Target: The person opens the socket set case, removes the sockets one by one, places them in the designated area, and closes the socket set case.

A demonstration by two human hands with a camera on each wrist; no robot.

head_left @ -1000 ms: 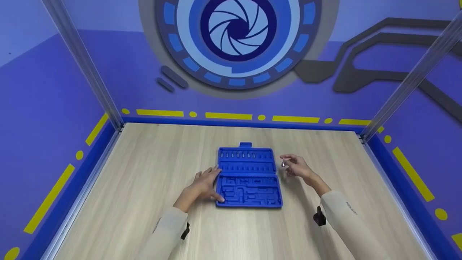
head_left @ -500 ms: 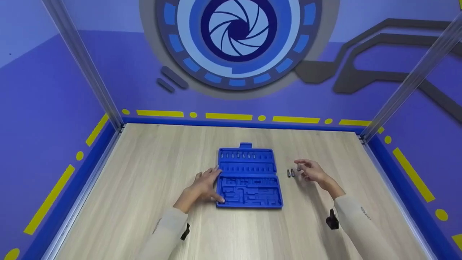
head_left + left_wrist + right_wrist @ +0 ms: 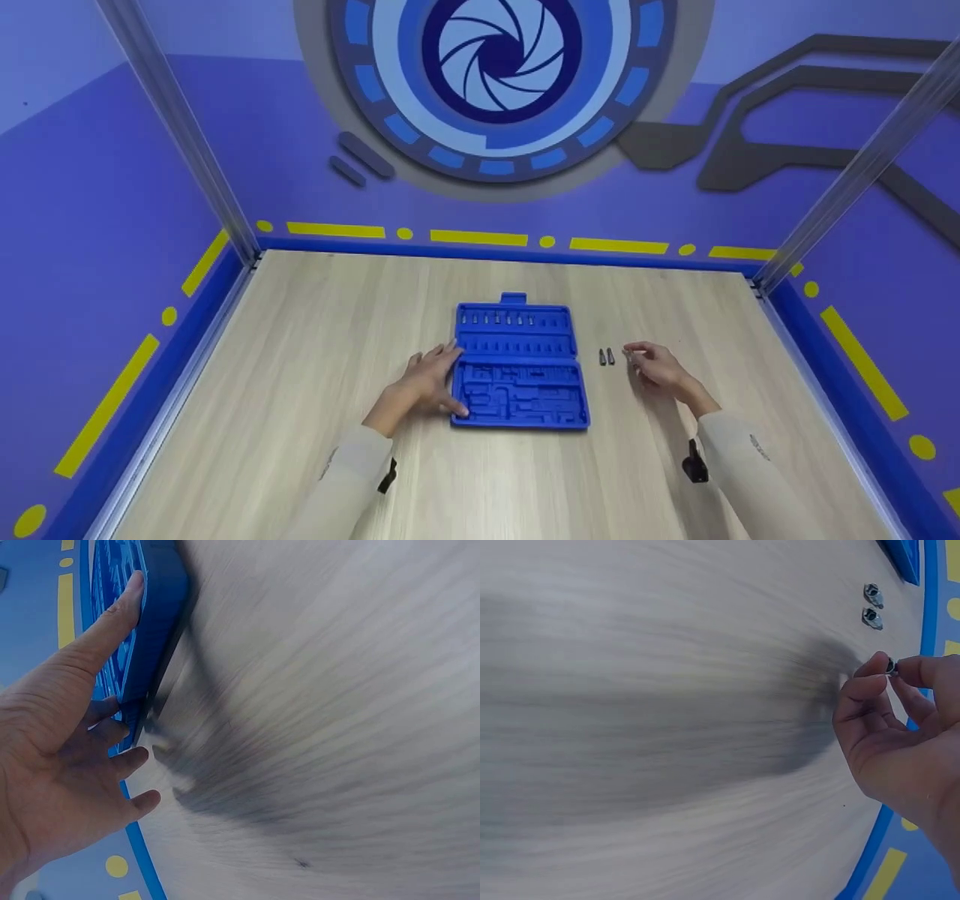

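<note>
A blue plastic bit case (image 3: 517,361) lies unfolded on the table, with several metal bits (image 3: 497,319) standing in the top row of its far half. My left hand (image 3: 429,382) rests at the case's left side. In the left wrist view the thumb (image 3: 112,619) lies on the rim and the other fingers extend along the side. To the right of the case, my right hand (image 3: 660,371) pinches a small metal screwdriver bit (image 3: 891,667) between thumb and fingertips, close over the table. Two similar bits, one left (image 3: 602,357) and one right (image 3: 610,356), lie side by side between case and hand.
The light wood table (image 3: 337,315) is bounded by a blue back wall (image 3: 480,253) and side walls. Metal posts rise at its far left (image 3: 232,225) and far right (image 3: 780,255) corners. The case's latch tab (image 3: 514,298) points toward the back.
My right hand has moved right, away from the case, and lower with the bit. Two bits on the table, not visible a second ago, now show. The left hand stays at the case.
</note>
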